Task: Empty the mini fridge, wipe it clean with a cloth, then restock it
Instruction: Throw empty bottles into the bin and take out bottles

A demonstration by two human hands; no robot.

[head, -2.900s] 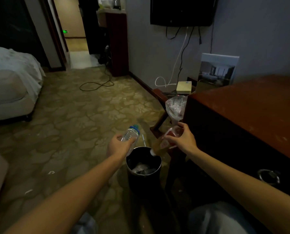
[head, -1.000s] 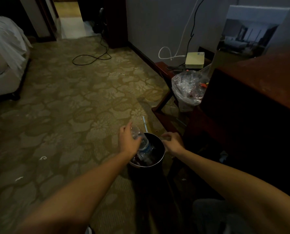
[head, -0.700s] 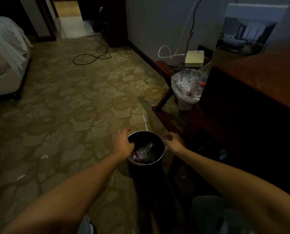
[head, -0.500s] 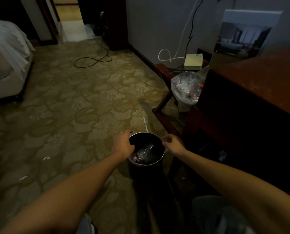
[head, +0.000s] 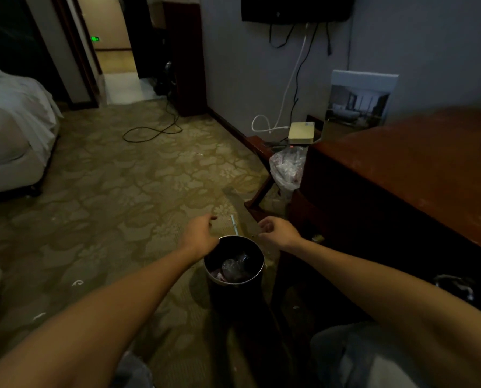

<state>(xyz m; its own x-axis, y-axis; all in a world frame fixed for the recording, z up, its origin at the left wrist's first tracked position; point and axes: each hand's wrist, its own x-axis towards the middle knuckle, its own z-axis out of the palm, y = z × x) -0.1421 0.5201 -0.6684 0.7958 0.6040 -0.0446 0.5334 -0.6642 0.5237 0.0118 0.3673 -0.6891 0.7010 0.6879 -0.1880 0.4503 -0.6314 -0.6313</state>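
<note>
Our left hand (head: 198,233) and right hand (head: 278,231) hover empty, fingers loosely curled, either side of the bin (head: 233,299) at lower centre, bottles (head: 235,264) inside. We could clip its rim and spill them; the mini fridge is out of view.

This looks like a hotel guest room. A bed (head: 12,130) in white linen stands on patterned wall-to-wall carpet (head: 116,208), and a television (head: 295,8) hangs on the wall above a dark wooden bench (head: 418,169). A small waste bin (head: 262,264) sits beside the bench. A green sign (head: 95,38) glows in the lit corridor beyond the doorway (head: 116,65).
</note>
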